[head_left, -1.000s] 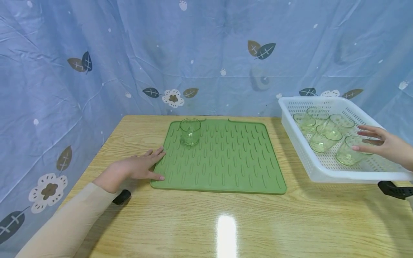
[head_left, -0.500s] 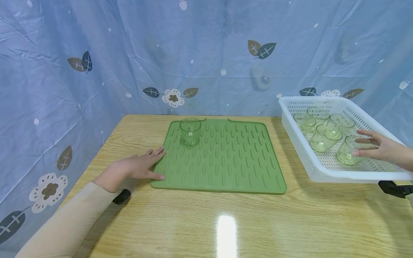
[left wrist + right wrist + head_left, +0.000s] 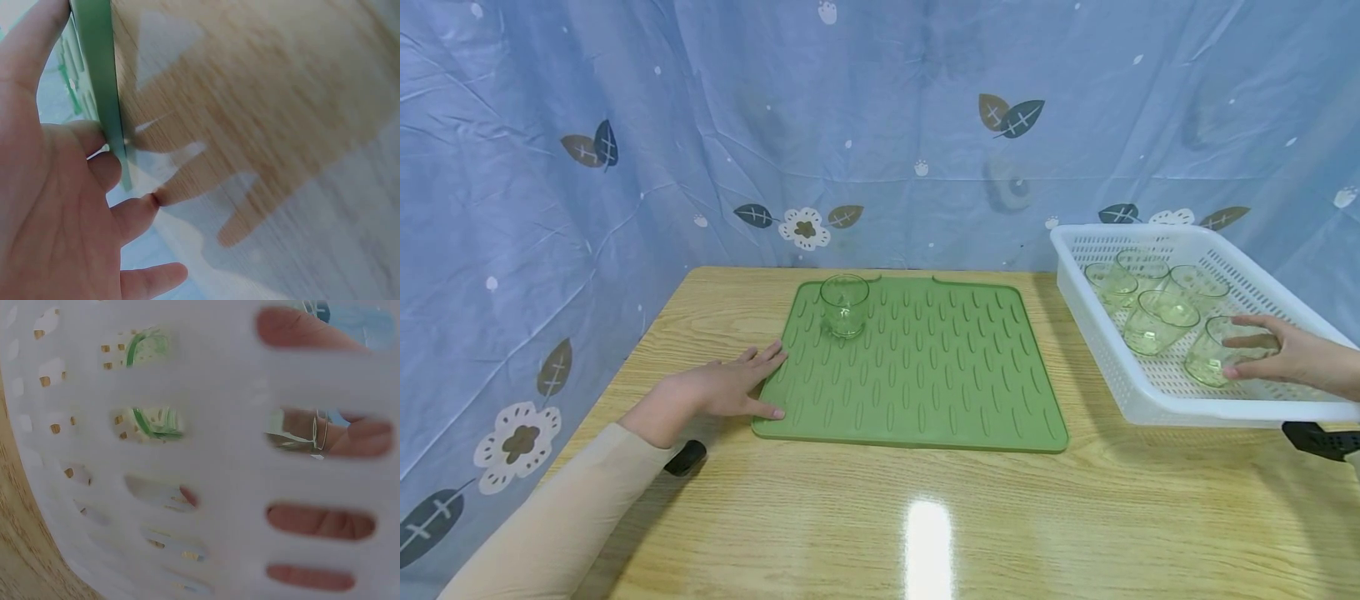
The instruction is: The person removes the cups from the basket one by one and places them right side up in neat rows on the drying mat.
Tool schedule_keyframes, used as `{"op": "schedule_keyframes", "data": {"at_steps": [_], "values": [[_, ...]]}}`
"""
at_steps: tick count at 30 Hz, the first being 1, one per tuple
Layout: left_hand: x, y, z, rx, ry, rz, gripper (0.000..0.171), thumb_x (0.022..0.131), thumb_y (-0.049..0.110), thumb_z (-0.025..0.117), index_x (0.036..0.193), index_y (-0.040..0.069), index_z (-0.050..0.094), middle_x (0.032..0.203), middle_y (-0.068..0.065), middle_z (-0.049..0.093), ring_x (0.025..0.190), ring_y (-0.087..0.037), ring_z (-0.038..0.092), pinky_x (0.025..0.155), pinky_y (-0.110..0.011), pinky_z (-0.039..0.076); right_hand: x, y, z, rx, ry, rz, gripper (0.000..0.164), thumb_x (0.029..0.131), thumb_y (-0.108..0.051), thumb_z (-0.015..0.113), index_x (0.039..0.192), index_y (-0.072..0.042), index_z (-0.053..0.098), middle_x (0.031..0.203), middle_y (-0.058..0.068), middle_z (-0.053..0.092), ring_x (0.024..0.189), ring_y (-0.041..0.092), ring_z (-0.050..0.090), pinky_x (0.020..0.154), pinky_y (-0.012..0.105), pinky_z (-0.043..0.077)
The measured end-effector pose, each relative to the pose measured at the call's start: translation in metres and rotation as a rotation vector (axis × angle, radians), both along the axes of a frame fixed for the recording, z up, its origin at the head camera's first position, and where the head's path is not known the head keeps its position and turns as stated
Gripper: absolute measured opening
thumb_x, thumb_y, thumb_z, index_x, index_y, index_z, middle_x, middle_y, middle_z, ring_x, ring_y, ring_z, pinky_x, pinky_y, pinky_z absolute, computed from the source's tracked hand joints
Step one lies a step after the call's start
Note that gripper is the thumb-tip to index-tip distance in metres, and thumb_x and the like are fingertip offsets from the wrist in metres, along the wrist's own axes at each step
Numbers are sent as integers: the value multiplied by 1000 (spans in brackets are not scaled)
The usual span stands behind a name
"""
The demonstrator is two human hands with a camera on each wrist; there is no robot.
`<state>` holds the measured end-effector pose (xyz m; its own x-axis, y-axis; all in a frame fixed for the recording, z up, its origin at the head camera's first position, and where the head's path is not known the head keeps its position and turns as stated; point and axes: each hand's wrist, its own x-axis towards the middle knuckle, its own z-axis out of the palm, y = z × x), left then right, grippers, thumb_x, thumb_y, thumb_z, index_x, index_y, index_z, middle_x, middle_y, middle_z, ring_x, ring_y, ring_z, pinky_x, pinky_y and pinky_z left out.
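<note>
My left hand (image 3: pixel 730 387) rests with spread, straight fingers on the left edge of a green ridged drying mat (image 3: pixel 917 375). The left wrist view shows that palm beside the mat's edge (image 3: pixel 103 75). One clear greenish drinking glass (image 3: pixel 844 312) stands on the mat's back left part. At the right, my right hand (image 3: pixel 1292 358) reaches into a white plastic basket (image 3: pixel 1157 406). Its thumb and fingers curl round the nearest tilted glass (image 3: pixel 1202 364). Through slots in the basket wall (image 3: pixel 219 475), the right wrist view shows parts of that hand.
Several more glasses lie in the basket, one of them (image 3: pixel 1153 329) just left of the gripped glass and another (image 3: pixel 1108 287) farther back. The wooden table (image 3: pixel 820 517) runs up to a blue patterned curtain (image 3: pixel 887 125). Black straps (image 3: pixel 687 458) sit at both wrists.
My right hand has lowered slightly toward the nearest glass, and its thumb and fingers have closed in around it. The left hand stays on the mat. The glasses keep their places.
</note>
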<state>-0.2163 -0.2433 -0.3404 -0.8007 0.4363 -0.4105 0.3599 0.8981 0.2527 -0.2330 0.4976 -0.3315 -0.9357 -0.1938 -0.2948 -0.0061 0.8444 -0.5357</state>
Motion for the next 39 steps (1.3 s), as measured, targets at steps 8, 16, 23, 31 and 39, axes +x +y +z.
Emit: {"op": "schedule_keyframes", "data": {"at_steps": [8, 16, 23, 31, 39], "values": [[0, 0, 0, 1, -2, -1, 106, 94, 65, 61, 165, 5, 11, 171, -16, -3, 152, -49, 3, 108, -82, 8, 3, -1, 0, 36, 17, 11, 98, 103, -22, 66, 145, 28, -6, 138, 59, 19, 120, 71, 42, 79, 60, 56], [0, 0, 0, 7, -4, -5, 105, 94, 65, 61, 165, 4, 11, 171, -17, -3, 152, -49, 3, 108, -83, 9, 4, -1, -1, 54, 45, -1, 91, 103, -25, 65, 144, 29, 4, 139, 57, 23, 120, 71, 41, 77, 55, 57], [1, 1, 2, 9, -8, -4, 105, 95, 64, 62, 165, 5, 11, 171, -16, -3, 152, -49, 4, 109, -82, 10, 2, 0, 2, 62, 61, -8, 93, 102, -26, 67, 145, 28, 4, 142, 55, 22, 123, 72, 35, 79, 61, 53], [2, 3, 4, 13, -7, -2, 104, 95, 63, 61, 165, 4, 11, 171, -16, -3, 152, -49, 3, 108, -82, 9, 4, -6, 16, 7, 106, -1, 89, 100, -13, 70, 145, 28, 5, 141, 54, 27, 96, 18, 69, 79, 61, 55], [2, 2, 5, 2, -11, -3, 105, 95, 64, 61, 165, 5, 10, 171, -17, -3, 152, -50, 3, 108, -82, 9, 7, -3, 15, -25, 192, -28, 92, 98, -12, 72, 149, 24, 5, 117, -23, 54, 119, 67, 30, 84, 76, 43]]}}
